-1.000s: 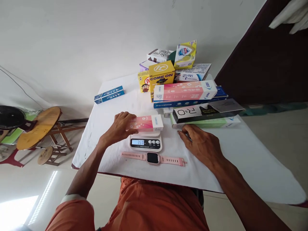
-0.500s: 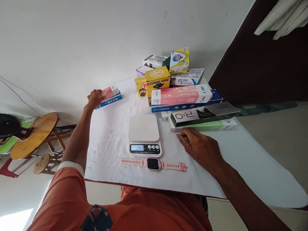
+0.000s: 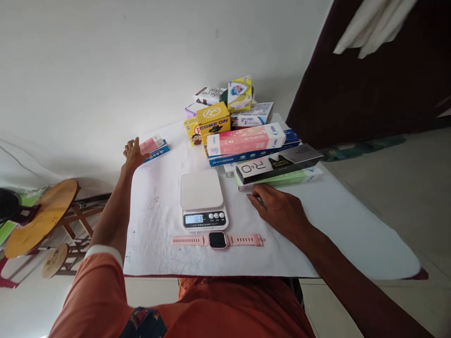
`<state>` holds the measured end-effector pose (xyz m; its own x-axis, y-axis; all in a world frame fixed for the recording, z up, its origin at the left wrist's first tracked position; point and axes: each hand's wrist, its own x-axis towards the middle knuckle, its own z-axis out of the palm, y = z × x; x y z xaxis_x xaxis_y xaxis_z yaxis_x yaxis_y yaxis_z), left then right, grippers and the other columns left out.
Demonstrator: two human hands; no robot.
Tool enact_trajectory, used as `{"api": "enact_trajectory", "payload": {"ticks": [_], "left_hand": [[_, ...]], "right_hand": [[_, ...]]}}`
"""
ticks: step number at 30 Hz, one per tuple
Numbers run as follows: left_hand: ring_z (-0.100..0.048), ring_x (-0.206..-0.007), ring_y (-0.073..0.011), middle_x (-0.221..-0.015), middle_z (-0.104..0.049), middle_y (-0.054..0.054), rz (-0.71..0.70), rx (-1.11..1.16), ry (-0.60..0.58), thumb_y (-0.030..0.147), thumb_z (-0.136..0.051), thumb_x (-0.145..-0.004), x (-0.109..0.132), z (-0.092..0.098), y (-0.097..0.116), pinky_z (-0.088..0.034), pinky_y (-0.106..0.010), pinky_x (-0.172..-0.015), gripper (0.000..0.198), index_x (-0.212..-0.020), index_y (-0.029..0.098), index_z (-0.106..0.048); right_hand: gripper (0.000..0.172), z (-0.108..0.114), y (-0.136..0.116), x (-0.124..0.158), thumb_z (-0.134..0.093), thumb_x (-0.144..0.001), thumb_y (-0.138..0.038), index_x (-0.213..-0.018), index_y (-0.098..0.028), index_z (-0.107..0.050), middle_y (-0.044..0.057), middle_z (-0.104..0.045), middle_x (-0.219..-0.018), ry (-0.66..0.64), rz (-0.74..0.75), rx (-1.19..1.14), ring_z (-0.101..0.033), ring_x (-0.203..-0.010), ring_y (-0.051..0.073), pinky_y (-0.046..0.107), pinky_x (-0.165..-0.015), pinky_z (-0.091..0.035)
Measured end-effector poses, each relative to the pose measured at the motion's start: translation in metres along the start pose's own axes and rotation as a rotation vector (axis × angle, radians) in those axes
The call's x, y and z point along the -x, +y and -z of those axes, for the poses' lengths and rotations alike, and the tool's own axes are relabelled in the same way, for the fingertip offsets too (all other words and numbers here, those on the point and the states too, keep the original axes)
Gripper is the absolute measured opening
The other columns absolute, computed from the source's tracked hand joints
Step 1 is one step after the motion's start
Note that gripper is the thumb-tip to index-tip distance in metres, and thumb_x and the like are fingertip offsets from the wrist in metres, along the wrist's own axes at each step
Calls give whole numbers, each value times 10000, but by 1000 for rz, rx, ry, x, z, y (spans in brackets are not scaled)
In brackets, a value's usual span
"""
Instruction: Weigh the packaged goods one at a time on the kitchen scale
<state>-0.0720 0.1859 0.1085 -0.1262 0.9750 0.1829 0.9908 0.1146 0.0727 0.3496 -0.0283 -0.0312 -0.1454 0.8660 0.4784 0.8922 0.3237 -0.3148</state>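
Observation:
My left hand (image 3: 131,152) is stretched out to the table's far left corner, fingers spread, touching the near end of a small pink box (image 3: 151,143). That box lies on top of a blue box (image 3: 159,151). My right hand (image 3: 278,211) rests flat on the white table (image 3: 334,220), fingertips just short of a long green box (image 3: 282,179). Between my arms stands a white kitchen scale (image 3: 203,197) with a bare platform and a lit display. A pink smartwatch (image 3: 217,240) lies flat in front of it.
A heap of boxes fills the far right of the table: a yellow "COME ON" box (image 3: 213,120), a long pink box (image 3: 245,139), a black "R&O" box (image 3: 277,163). A round wooden table (image 3: 38,216) and stool (image 3: 54,260) stand at the left. A dark door (image 3: 369,75) is at the right.
My left hand lifted the pink box off the scale, carried it to the far left corner and set it on the blue box; the fingers have opened. My right hand stayed put.

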Motion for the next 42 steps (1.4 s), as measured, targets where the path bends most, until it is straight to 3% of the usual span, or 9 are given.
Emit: {"api": "enact_trajectory", "payload": {"ticks": [5, 8, 11, 15, 19, 26, 31, 37, 42], "left_hand": [[-472, -1420, -402, -1498, -538, -176, -405, 182, 206, 432, -738, -907, 39, 18, 66, -404, -593, -1153, 713, -1540, 273, -451], [-545, -1327, -346, -1410, -607, -141, -713, 255, 204, 501, -723, -937, 69, 25, 116, -456, -527, -1108, 616, -1472, 262, -534], [-567, -1291, -318, -1383, -634, -138, -894, 286, 173, 553, -676, -976, 98, 24, 163, -476, -490, -1069, 555, -1423, 240, -573], [-604, -1210, -300, -1269, -684, -132, -982, 262, 150, 543, -554, -1052, 135, 15, 210, -480, -449, -999, 429, -1324, 219, -624], [-635, -1124, -311, -1227, -688, -146, -1013, 116, 18, 549, -560, -1043, 166, 3, 243, -490, -437, -949, 438, -1283, 187, -621], [-635, -1146, -318, -1238, -666, -152, -896, 139, -117, 339, -686, -982, 171, -21, 280, -497, -451, -983, 272, -1176, 182, -577], [-599, -1044, -275, -1103, -646, -100, -918, 380, -154, 233, -717, -927, 170, -6, 260, -511, -420, -921, 249, -1117, 198, -560], [-584, -974, -219, -1084, -612, -49, -791, 525, -142, 261, -689, -964, 192, 38, 167, -506, -386, -887, 307, -1244, 237, -566], [-601, -968, -218, -1076, -605, -46, -614, 503, -248, 268, -676, -961, 208, 30, 95, -538, -399, -895, 303, -1248, 256, -578]], "right_hand": [[284, 2, -3, -3, -464, -1053, -331, -938, -188, -681, 58, -741, -848, -50, -39, 24, -616, -655, 174, 297, -577, -300], [273, 4, -4, -4, -468, -1054, -321, -984, -184, -693, 71, -749, -891, -86, -61, 33, -630, -697, 185, 298, -590, -297], [259, 8, -7, -5, -477, -1053, -302, -1014, -180, -703, 77, -754, -908, -132, -74, 34, -642, -724, 192, 303, -593, -289], [261, 12, -11, -8, -489, -1053, -280, -1098, -166, -719, 95, -778, -987, -177, -95, 41, -695, -803, 213, 310, -595, -300], [328, 15, -13, -11, -456, -1072, -267, -1252, -155, -706, 124, -792, -1119, -227, -112, 41, -736, -894, 239, 314, -613, -344], [352, 20, -15, -14, -437, -1084, -261, -1264, -148, -718, 134, -783, -1149, -295, -140, 37, -746, -957, 259, 322, -654, -411], [340, 25, -16, -15, -459, -1074, -259, -1293, -155, -697, 142, -764, -1224, -328, -145, 20, -736, -987, 262, 319, -664, -423], [313, 26, -17, -14, -456, -1068, -265, -1243, -148, -687, 134, -762, -1162, -329, -141, 39, -722, -928, 255, 317, -605, -340], [259, 19, -14, -9, -469, -1055, -283, -1121, -164, -689, 106, -753, -1027, -251, -108, 29, -677, -797, 223, 315, -590, -289]]}}
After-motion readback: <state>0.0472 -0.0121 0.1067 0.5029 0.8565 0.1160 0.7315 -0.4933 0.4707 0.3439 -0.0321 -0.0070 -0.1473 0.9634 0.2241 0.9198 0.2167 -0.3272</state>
